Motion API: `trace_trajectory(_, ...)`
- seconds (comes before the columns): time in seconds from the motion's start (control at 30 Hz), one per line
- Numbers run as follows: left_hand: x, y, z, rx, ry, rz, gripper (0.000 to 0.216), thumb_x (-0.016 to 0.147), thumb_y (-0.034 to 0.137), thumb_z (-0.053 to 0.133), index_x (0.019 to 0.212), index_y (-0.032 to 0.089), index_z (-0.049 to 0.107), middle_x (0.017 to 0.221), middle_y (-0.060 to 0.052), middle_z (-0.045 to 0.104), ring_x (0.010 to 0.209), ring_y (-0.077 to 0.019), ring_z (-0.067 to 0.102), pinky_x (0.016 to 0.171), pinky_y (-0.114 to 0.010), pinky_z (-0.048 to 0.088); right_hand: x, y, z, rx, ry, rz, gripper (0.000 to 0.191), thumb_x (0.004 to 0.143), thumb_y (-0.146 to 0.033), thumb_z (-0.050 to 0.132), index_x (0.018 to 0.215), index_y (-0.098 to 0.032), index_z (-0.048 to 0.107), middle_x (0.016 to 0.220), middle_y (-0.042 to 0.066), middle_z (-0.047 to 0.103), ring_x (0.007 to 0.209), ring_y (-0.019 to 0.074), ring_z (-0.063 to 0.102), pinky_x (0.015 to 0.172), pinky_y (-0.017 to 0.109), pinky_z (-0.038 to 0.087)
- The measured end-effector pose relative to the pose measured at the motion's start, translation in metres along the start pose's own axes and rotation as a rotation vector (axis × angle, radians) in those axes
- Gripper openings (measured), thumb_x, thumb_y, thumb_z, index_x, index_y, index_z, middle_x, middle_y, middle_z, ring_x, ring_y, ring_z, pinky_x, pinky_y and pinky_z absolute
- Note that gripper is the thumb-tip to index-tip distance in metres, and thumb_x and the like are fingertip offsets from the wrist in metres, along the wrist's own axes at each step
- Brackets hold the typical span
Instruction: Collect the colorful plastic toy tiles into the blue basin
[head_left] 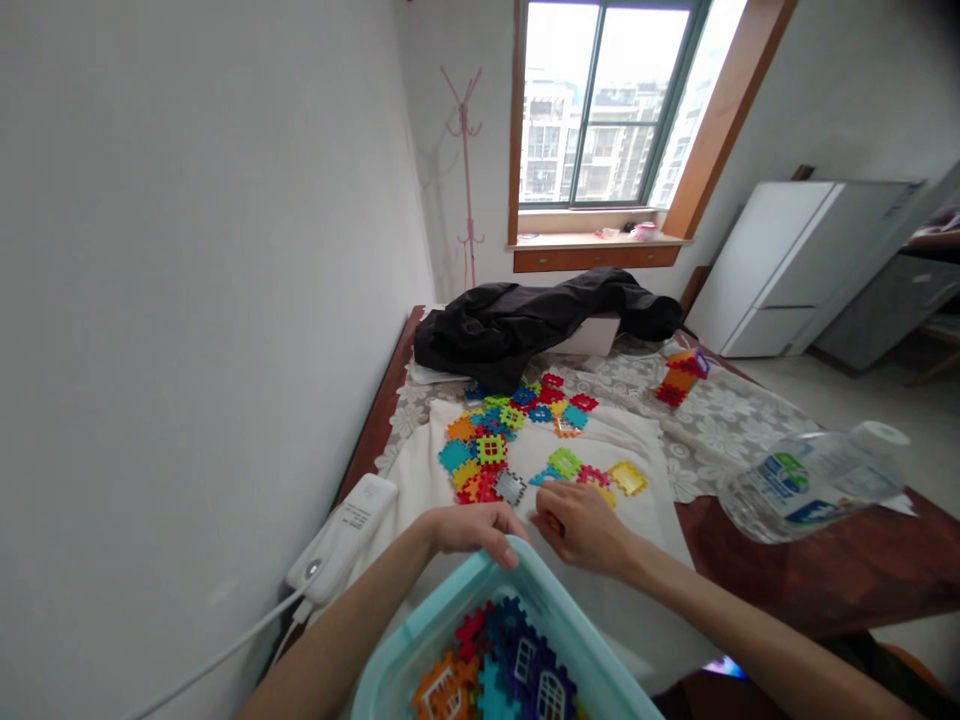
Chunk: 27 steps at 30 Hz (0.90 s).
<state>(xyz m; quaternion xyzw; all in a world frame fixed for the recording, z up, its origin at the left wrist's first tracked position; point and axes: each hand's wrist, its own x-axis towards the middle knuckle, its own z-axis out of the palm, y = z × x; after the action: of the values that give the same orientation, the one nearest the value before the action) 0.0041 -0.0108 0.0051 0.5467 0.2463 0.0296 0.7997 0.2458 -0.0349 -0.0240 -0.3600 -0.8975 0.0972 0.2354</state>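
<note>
My left hand (pixel 474 528) grips the far rim of a light blue plastic basket (pixel 574 610), thumb over the edge. Inside it lie interlocking plastic building tiles (pixel 517 660) in orange, red, blue and purple, some with white window inserts. My right hand (pixel 585 527) is closed just beyond the basket, above a white cloth (pixel 637 600). A bit of an orange building tile shows between its fingers; the rest is hidden. Close by lie a grey tile (pixel 511 487), a green tile (pixel 565 462) and a yellow frame tile (pixel 628 478). More tiles (pixel 491 449) are heaped to the left.
A large clear plastic bottle (pixel 817 485) stands at the right. Farther back are a small tile house (pixel 682 376) and a black cloth (pixel 510 325) over a white box (pixel 589 337). A white power strip (pixel 345 535) with cables lies along the left wall.
</note>
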Motion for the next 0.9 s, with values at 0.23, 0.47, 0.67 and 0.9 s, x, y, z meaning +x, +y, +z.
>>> trace_trajectory(0.23, 0.001, -0.002, -0.001, 0.015, 0.019, -0.025, 0.045, 0.053, 0.050, 0.097, 0.078, 0.015, 0.085, 0.068, 0.000, 0.074, 0.056, -0.0133, 0.059, 0.051, -0.021, 0.047, 0.058, 0.001, 0.026, -0.013, -0.033, 0.100, 0.012, 0.098, -0.026, 0.071, 0.105, -0.020, 0.063, 0.116, 0.011, 0.072, 0.103, 0.0263, 0.066, 0.086, 0.037, 0.052)
trace_trajectory(0.47, 0.002, 0.003, 0.005, -0.018, 0.016, 0.033, 0.031, 0.057, 0.041, 0.093, 0.072, 0.016, 0.083, 0.063, 0.000, 0.070, 0.052, -0.0125, 0.052, 0.045, -0.022, 0.038, 0.042, 0.010, 0.039, -0.005, -0.061, -0.026, 0.043, 0.098, -0.025, 0.071, 0.140, -0.022, 0.065, 0.143, 0.014, 0.068, 0.119, 0.0328, 0.064, 0.104, 0.051, 0.056)
trace_trajectory(0.67, 0.006, -0.001, 0.012, -0.122, 0.137, 0.118, 0.028, 0.057, 0.036, 0.083, 0.072, 0.013, 0.085, 0.059, -0.004, 0.068, 0.047, -0.0120, 0.051, 0.045, -0.023, 0.035, 0.046, 0.018, 0.036, 0.137, 0.041, -0.060, 0.033, 0.097, -0.026, 0.067, 0.129, -0.022, 0.074, 0.129, 0.013, 0.073, 0.110, 0.0300, 0.070, 0.095, 0.046, 0.061)
trace_trajectory(0.9, 0.012, 0.000, 0.013, -0.247, 0.410, 0.216, 0.029, 0.056, 0.037, 0.080, 0.067, 0.010, 0.082, 0.058, -0.005, 0.066, 0.048, -0.0113, 0.052, 0.050, -0.024, 0.037, 0.051, 0.036, 0.017, 0.416, 0.300, 0.086, 0.026, 0.099, -0.025, 0.064, 0.119, -0.026, 0.081, 0.117, 0.010, 0.078, 0.103, 0.0248, 0.075, 0.092, 0.040, 0.060)
